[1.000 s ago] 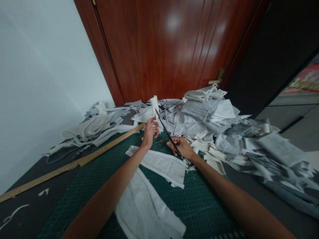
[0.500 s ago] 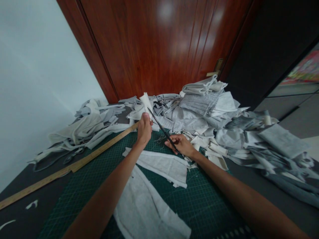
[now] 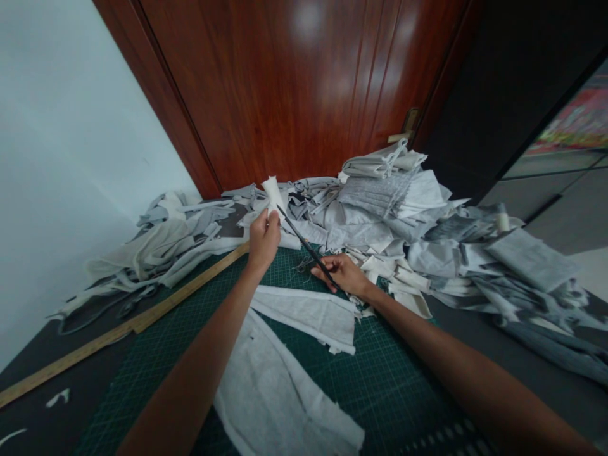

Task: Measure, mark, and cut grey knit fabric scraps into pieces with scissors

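My left hand (image 3: 265, 238) pinches a small piece of white fabric (image 3: 272, 192), held up above the far edge of the green cutting mat (image 3: 380, 380). In my right hand (image 3: 342, 274) is a pair of black scissors (image 3: 304, 242), its fingers closed round the handles. The blades point up and to the left, their tip at the fabric's right side. Whether the blades are apart is too small to tell. Below the hands, a narrow pale grey fabric piece (image 3: 308, 313) and a larger one (image 3: 280, 392) lie flat on the mat.
A wooden ruler (image 3: 185, 291) lies slantwise at the left. Pale fabric scraps (image 3: 152, 244) are heaped at the back left, and a high pile of grey fabric (image 3: 380, 196) stands at the back right. Behind is a red-brown wooden door (image 3: 285, 82).
My left hand and the white fabric have shifted slightly left, with the fabric's right side still near the scissor tip. My right hand keeps nearly the same place. The view has turned slightly.
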Tool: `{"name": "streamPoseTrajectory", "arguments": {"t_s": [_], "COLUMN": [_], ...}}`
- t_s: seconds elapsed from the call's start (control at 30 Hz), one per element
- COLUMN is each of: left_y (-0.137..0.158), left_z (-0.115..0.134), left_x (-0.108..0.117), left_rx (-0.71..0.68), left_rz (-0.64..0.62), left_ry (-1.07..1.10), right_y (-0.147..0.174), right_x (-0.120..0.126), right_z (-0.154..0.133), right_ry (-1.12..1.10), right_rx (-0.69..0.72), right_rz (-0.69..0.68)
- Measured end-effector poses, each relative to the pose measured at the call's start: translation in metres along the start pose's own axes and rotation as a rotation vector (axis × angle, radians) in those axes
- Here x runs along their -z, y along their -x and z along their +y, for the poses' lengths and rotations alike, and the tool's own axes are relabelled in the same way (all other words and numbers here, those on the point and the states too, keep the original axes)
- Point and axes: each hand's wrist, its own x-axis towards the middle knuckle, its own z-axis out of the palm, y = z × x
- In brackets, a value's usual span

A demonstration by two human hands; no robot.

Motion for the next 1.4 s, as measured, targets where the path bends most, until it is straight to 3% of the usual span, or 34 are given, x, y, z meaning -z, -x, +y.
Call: {"name": "streamPoseTrajectory", "arguments": {"t_s": [0.4,0.63,0.8,0.97,1.17,1.4], "left_y": [-0.006,0.009,0.014,0.016,0.024,0.034], "left_z": [-0.003,0.002,0.012,0.023,0.028,0.033], "left_x": [-0.001,-0.013,-0.021,-0.026,-0.035,-0.042], "left_rx": [0.051,0.13,0.177,0.21,0.275,0.368], "left_rz": [-0.052,-0.13,-0.093,-0.097,-0.114,-0.227], "left_ry": [0.246,0.308,0.37,0.536,0.55,0.583], "right_y": [0.005,0.005,0.007,0.008,0.006,0.004], "right_x": [-0.003,-0.003,-0.007,-0.01,-0.01,-0.009], "right_z": [-0.006,-0.002,-0.002,-0.006,-0.006,-0.004], "right_ry": [-0.101,0.237,0.406,0.498,0.523,0.476], "right_rx": [-0.008,0.091,0.092,0.062,-0.009,-0.057], "right_rz": [0.012,0.205,0.263,0.277,0.336,0.426]}}
